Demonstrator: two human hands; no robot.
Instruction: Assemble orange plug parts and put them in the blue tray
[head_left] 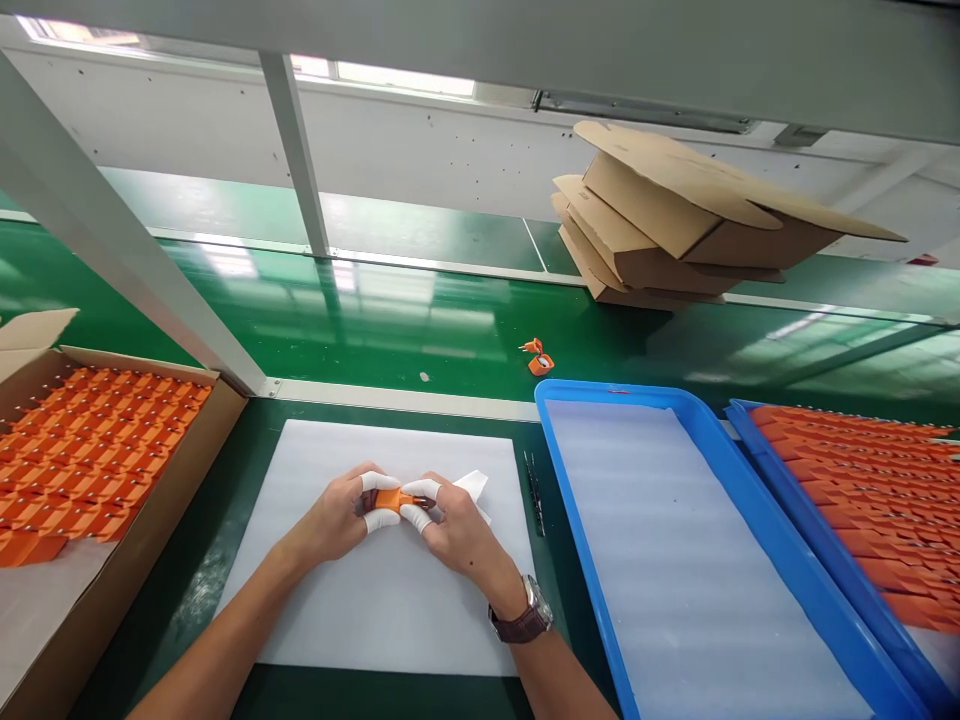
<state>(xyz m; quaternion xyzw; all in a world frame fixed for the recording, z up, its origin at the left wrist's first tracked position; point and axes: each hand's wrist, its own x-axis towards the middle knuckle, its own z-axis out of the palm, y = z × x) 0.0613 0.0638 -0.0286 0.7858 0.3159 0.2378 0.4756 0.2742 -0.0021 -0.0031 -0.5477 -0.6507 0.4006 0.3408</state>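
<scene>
Over a white mat (390,610), both hands meet on one small orange part (388,500) with dark ends. My left hand (341,510) pinches its left end between thumb and forefinger. My right hand (450,515) grips the right end, where a dark pin-like piece shows. White finger covers sit on the thumbs and forefingers of both hands. A white cloth or paper (474,484) sticks out behind my right hand; whether the hand touches it I cannot tell. Black tweezers (534,493) lie just right of the mat.
At the left stands a carton (172,470) of orange parts. On the right are a blue tray (581,560) with a white lining and another blue tray (817,530) holding orange parts. Behind are loose orange pieces (540,364), stacked cardboard boxes (652,230) and metal posts (296,150).
</scene>
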